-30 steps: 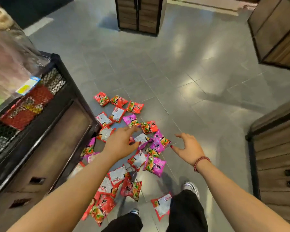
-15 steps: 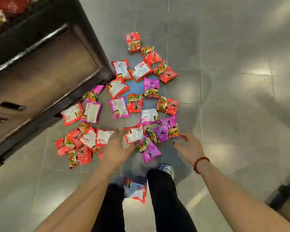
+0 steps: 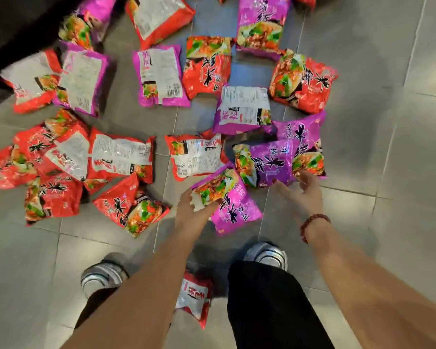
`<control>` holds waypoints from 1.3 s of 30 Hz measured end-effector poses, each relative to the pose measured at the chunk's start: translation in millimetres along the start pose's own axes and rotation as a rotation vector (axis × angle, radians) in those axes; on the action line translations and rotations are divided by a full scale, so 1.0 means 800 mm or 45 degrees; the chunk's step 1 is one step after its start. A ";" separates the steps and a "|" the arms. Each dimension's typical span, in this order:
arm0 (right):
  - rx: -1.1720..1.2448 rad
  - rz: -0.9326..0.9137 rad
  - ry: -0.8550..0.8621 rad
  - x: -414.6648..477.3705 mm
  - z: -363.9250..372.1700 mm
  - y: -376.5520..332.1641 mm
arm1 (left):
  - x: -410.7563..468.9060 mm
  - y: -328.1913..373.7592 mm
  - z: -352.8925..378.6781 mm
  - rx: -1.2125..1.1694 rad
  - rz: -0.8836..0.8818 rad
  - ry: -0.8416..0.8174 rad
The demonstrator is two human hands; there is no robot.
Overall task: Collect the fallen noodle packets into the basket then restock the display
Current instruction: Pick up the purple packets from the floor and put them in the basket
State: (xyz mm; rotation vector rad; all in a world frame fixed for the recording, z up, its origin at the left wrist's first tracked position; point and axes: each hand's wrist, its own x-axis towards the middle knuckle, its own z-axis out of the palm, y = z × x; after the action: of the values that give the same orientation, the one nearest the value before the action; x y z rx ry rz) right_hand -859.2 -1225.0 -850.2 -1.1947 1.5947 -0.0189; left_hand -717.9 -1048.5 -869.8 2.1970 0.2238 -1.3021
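Several red, pink and purple noodle packets lie scattered on the grey tiled floor. My left hand (image 3: 194, 212) holds the near-left edge of a pink packet (image 3: 233, 207) that lies closest to me, thumb over its corner. My right hand (image 3: 302, 195), with a red bead bracelet at the wrist, is spread with relaxed fingers, its fingertips touching the near edge of a purple packet (image 3: 269, 162). A red packet (image 3: 196, 157) lies face down just beyond my left hand. No basket is in view.
The dark base of the display cabinet (image 3: 8, 26) fills the top left corner. One red packet (image 3: 194, 298) lies between my shoes (image 3: 103, 275). A heap of red packets (image 3: 53, 167) sits at the left. Bare tiles (image 3: 400, 172) stretch to the right.
I have bent down much closer to the floor. My left hand has reached the pink packet and taken its edge. My right hand has moved forward to the purple packet.
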 end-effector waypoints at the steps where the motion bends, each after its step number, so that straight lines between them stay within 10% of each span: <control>1: 0.051 0.018 0.022 0.013 0.010 0.011 | 0.016 -0.011 0.010 -0.044 -0.039 0.002; 20: 0.335 -0.168 -0.010 0.028 0.055 0.035 | 0.055 -0.036 0.030 -0.761 -0.279 -0.003; 39: 0.119 -0.475 -0.823 -0.378 0.009 -0.288 | -0.343 0.048 -0.435 -1.144 0.249 0.046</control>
State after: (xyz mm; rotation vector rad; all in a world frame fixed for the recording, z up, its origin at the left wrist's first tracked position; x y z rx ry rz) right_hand -729.3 -1127.9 -506.4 -1.2473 0.7924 0.0481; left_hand -580.8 -850.8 -495.6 1.4253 0.4835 -0.8134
